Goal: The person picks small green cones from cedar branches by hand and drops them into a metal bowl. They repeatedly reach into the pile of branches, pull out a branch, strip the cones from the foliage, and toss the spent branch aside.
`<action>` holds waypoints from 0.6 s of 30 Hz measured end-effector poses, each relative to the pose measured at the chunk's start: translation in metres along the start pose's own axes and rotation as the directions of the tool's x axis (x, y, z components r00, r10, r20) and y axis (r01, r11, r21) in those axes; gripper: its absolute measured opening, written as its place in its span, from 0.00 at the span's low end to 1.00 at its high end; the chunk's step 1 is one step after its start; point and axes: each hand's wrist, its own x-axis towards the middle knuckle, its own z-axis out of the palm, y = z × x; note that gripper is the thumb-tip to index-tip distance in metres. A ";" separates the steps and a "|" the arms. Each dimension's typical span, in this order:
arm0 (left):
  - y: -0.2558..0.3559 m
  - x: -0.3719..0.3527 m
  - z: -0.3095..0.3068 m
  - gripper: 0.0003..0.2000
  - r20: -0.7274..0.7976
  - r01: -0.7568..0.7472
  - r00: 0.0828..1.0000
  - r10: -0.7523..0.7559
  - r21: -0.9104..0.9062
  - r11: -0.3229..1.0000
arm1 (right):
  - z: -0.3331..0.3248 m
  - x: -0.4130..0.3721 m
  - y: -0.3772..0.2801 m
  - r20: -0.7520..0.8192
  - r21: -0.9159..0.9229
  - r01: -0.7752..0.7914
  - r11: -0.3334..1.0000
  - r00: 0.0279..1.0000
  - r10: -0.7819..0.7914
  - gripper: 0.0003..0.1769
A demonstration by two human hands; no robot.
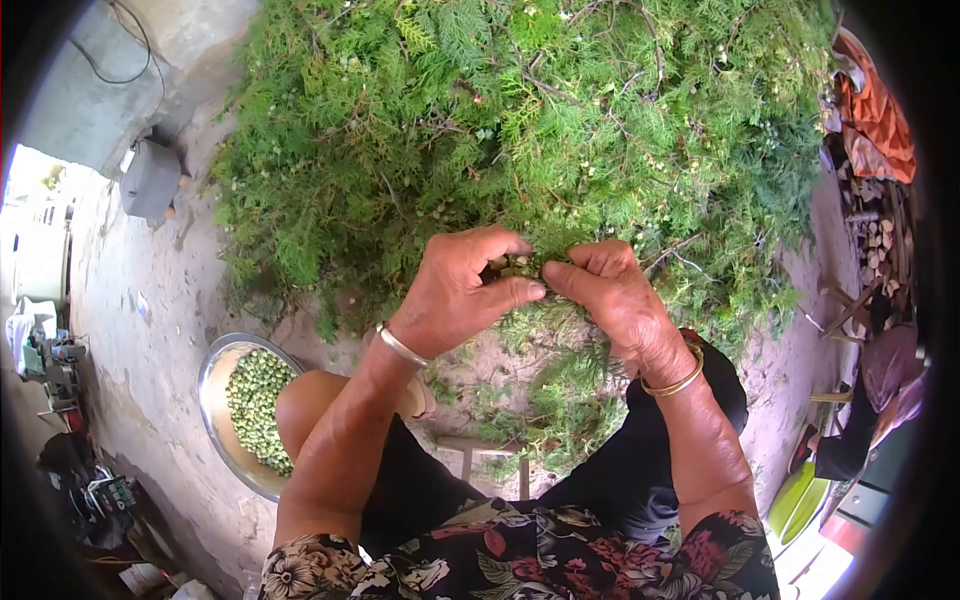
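My left hand point(462, 278), with a silver bangle on its wrist, is curled around several small green cones point(517, 266). Thumb and fingertips of my right hand point(612, 288) are pinched together at a green conifer sprig point(556, 238) right beside the left fingertips. A gold-coloured bangle circles that wrist. Just beyond both hands rises a big heap of leafy conifer branches point(480, 130) dotted with small pale cones. By my left knee, a metal basin point(216, 420) holds many round green cones point(256, 408).
Loose sprigs point(575, 410) lie on the ground between my legs, near a wooden frame point(485, 447). A grey box-like object point(150, 180) stands at the far left. Stacked firewood point(875, 235) and an orange cloth point(880, 115) line the right side, where another person point(865, 430) is partly visible.
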 end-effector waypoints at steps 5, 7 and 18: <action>0.004 0.001 -0.004 0.13 0.065 0.118 0.991 -0.114 -0.057 0.991 | 0.001 -0.003 -0.003 0.018 0.017 -0.012 1.000 1.000 0.011 0.18; 0.005 0.000 -0.004 0.12 0.100 0.261 0.965 -0.244 -0.222 0.939 | 0.000 -0.004 -0.005 0.023 0.033 -0.023 0.999 0.999 0.023 0.18; 0.019 0.003 -0.004 0.08 0.237 0.526 0.818 -0.524 -0.676 0.516 | -0.004 -0.007 -0.007 0.069 0.047 0.152 0.987 0.986 -0.155 0.19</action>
